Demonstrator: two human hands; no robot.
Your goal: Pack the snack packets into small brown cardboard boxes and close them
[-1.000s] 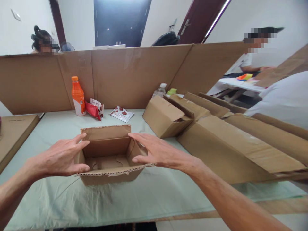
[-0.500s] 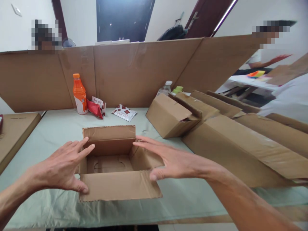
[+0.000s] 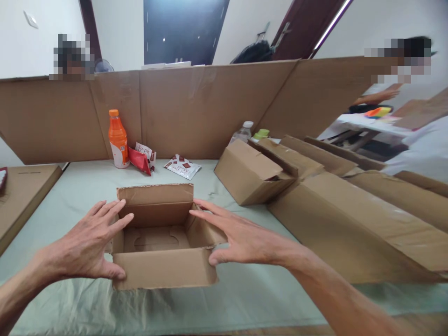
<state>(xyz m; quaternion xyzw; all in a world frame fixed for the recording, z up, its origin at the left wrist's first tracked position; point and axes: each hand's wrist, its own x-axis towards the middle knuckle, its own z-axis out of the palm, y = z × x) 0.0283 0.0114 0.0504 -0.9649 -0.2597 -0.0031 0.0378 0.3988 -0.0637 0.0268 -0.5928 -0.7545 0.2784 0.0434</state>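
Head view: the small open carton (image 3: 157,239) is sitting at 12 o'clock from me on the cloth-covered desk (image 3: 245,298), directly between my hands. Taking the carton as the centre of the dial, my left hand (image 3: 89,238) is resting at 9 o'clock and my right hand (image 3: 241,235) at 3, so the carton is lying toward 3 from the left and toward 9 from the right. Its longer axis seems to be running from 9 to 3, palm to palm, and neither hand is lying clearly nearer. Both are unclenched, fingers splayed, and appear to be touching the carton; each thumb is resting at one end of the near flap (image 3: 164,269), which is leaning out toward 6. How firmly they are pressing, I cannot tell. The far flap (image 3: 156,193) is standing up at 12. Beyond it, an orange-capped bottle (image 3: 118,140) is standing at 11 and a brown carton with a lifted flap (image 3: 241,175) is sitting at 2.
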